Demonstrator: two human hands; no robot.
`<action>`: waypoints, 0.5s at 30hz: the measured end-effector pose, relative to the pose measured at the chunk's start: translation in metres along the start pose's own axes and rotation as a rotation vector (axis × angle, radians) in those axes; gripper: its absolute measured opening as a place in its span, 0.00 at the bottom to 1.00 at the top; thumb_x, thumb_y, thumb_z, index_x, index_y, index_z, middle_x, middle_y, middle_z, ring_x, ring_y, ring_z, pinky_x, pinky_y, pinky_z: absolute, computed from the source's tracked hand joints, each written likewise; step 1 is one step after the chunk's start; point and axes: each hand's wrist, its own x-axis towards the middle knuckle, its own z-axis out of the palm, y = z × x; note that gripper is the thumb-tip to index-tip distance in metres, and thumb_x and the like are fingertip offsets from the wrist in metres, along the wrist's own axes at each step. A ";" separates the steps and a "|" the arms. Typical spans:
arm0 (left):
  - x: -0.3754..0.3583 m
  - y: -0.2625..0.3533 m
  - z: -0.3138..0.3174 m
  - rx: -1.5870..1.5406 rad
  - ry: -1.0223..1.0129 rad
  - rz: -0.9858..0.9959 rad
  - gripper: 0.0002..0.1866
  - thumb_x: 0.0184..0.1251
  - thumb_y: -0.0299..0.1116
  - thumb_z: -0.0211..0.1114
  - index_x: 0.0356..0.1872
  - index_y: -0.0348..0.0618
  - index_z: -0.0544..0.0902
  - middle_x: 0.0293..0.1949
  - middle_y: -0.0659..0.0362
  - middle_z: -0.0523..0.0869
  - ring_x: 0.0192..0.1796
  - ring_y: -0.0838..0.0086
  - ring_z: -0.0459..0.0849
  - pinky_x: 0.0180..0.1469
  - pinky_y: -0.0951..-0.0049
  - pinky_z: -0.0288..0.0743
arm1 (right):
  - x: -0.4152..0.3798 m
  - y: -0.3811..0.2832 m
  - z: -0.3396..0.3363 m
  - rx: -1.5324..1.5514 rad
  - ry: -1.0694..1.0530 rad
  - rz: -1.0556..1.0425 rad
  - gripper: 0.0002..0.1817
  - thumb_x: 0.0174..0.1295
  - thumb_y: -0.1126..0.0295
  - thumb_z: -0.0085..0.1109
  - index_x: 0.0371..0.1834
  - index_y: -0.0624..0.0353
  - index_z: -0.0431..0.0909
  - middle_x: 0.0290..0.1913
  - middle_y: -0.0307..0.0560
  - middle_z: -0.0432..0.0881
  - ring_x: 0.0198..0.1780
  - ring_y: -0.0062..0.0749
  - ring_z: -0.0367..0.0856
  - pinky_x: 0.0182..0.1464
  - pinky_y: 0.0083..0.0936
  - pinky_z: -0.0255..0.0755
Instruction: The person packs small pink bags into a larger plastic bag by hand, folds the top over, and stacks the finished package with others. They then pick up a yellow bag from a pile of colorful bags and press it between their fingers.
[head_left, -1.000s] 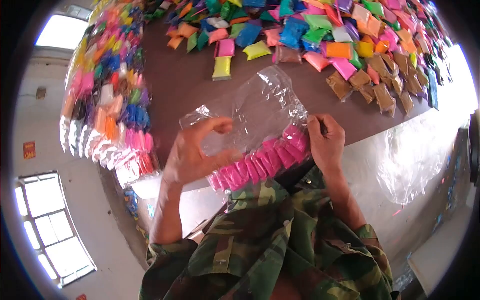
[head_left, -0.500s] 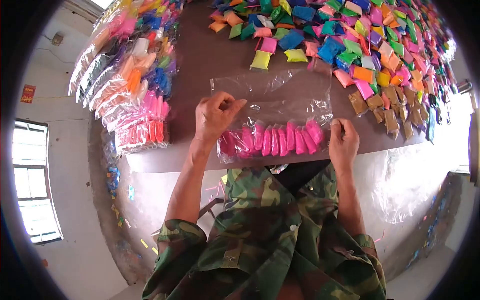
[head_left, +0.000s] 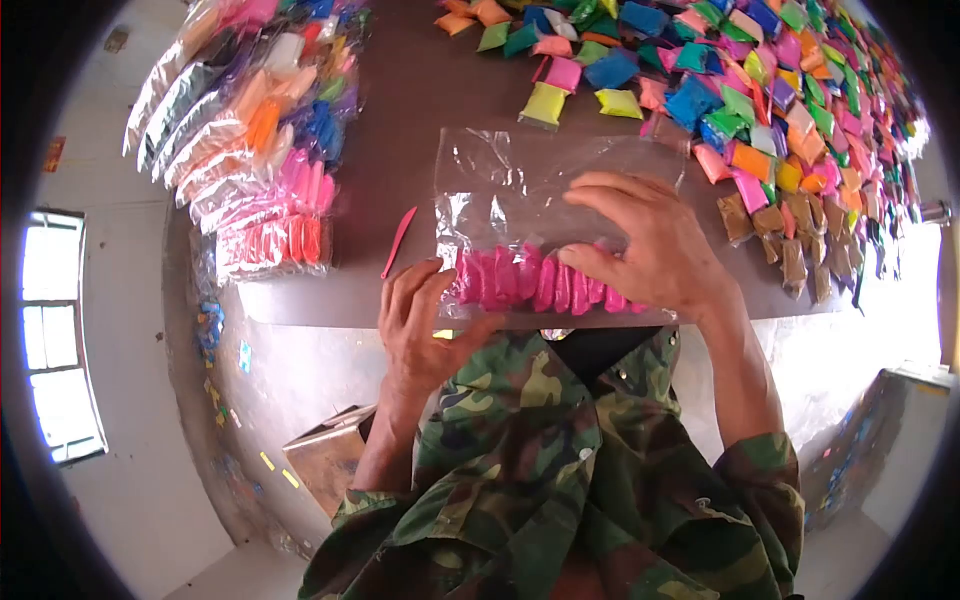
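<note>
A clear plastic bag (head_left: 480, 215) lies flat near the table's front edge, with a row of bright pink packets (head_left: 520, 278) along its lower part. My right hand (head_left: 655, 240) is over the bag's right side, thumb and fingers spread apart, the thumb at the packets' tops. At the bag's lower left corner is my left hand (head_left: 425, 325), its fingers bent and the thumb held away from them. Just beyond those fingertips, a slim pink plastic tool (head_left: 399, 243) rests on the table.
Filled clear bags (head_left: 262, 130) are stacked along the table's left side, red packets in the nearest. A large heap of small colourful packets (head_left: 740, 110) covers the far right, with brown packets (head_left: 795, 235) at its near end. Below on the left stands a box (head_left: 335, 450).
My left hand has let go of the bag's upper left and come down to its lower left corner. My right hand has moved from the right edge up over the bag. The pink tool now shows.
</note>
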 end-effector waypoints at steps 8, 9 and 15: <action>-0.013 -0.013 0.029 0.024 0.053 -0.148 0.55 0.42 0.52 0.93 0.73 0.43 0.76 0.78 0.43 0.73 0.75 0.43 0.76 0.74 0.44 0.74 | 0.063 0.023 0.043 0.457 -0.701 0.164 0.34 0.60 0.51 0.82 0.59 0.66 0.85 0.55 0.59 0.93 0.58 0.45 0.93 0.61 0.39 0.84; -0.014 -0.014 0.030 0.008 0.050 -0.168 0.55 0.43 0.51 0.94 0.73 0.41 0.76 0.77 0.42 0.74 0.76 0.43 0.76 0.75 0.45 0.73 | 0.064 0.023 0.046 0.539 -0.747 0.206 0.33 0.59 0.52 0.83 0.59 0.68 0.85 0.56 0.60 0.93 0.58 0.42 0.93 0.61 0.37 0.84; -0.016 -0.019 0.027 -0.043 0.004 -0.220 0.55 0.46 0.55 0.91 0.75 0.40 0.76 0.76 0.42 0.76 0.76 0.46 0.77 0.76 0.47 0.72 | 0.059 0.025 0.052 0.691 -0.704 0.386 0.33 0.61 0.64 0.83 0.65 0.70 0.81 0.49 0.53 0.93 0.54 0.29 0.90 0.61 0.31 0.83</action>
